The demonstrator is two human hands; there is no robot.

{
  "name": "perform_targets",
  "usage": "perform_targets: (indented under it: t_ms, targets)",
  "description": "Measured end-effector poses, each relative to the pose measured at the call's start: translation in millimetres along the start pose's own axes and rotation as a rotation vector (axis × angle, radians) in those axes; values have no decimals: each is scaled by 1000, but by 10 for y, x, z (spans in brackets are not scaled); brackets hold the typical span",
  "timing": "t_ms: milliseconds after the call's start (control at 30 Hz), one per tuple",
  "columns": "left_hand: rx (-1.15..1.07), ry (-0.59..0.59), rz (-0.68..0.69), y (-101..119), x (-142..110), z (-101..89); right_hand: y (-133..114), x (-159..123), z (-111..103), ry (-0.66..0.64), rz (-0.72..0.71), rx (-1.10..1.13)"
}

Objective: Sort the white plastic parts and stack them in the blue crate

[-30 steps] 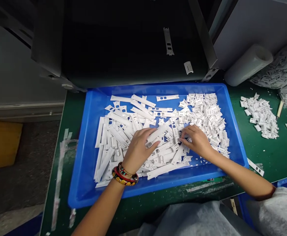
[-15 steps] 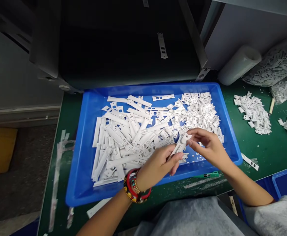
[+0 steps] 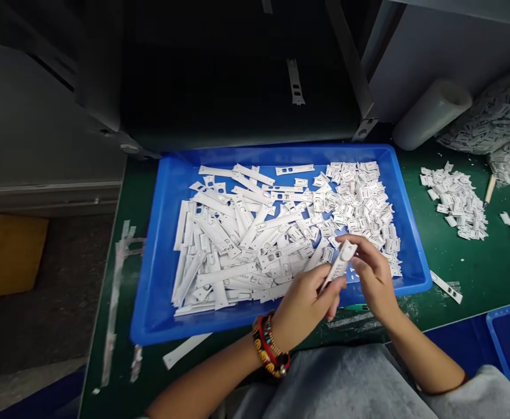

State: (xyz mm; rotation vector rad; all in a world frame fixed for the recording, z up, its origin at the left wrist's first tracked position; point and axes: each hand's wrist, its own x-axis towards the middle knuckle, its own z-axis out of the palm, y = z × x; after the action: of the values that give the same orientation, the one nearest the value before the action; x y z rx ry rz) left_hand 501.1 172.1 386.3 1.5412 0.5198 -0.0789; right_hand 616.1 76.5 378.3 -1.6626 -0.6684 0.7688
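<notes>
A white plastic strip [image 3: 339, 265] is pinched between the left hand [image 3: 303, 308] and right hand [image 3: 372, 278], just above the near rim of a blue tray [image 3: 281, 150]. Both grips close narrowly on it. It looks light and stiff, easiest held by its long edges. The tray holds long strips [image 3: 211, 244] on the left and small clips [image 3: 360, 209] on the right.

Even light from above on my blue tray [image 3: 276, 154], soft glare on the white plastic parts [image 3: 237, 244], deep shadow far off in the dark machine [image 3: 237, 75], my view bowed at the edges

Factory workshop | green bench mat [image 3: 491, 279] | blue parts tray [image 3: 150, 279] | white plastic parts [image 3: 456, 201]
</notes>
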Motion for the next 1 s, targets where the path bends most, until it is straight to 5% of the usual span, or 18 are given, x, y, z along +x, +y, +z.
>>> perform_targets:
  t_ms: [100, 167, 267, 367, 467, 667, 833, 1000]
  targets:
    - [152, -114, 51, -35, 105, 31, 149, -66, -56, -49, 136, 140]
    - [374, -140, 148, -67, 253, -56, 228, -37, -116, 88, 118, 210]
    - [711, 73, 261, -165, 623, -303, 308, 85, -200, 266, 92, 322]
    - [1013, 282, 242, -311, 1047, -538, 367, 212, -214, 87, 238, 356]
    - [1121, 228, 266, -397, 1261, -654, 421, 290, -167, -48, 334, 362]
    - [643, 375, 353, -184, 944, -660, 428, 342, -25, -60, 195, -29]
    - [104, 277, 258, -39, 740, -628, 293, 374, 137, -116, 71, -125]
    - [-92, 253, 193, -40, 727, -617, 213, 368, 201, -110, 75, -117]
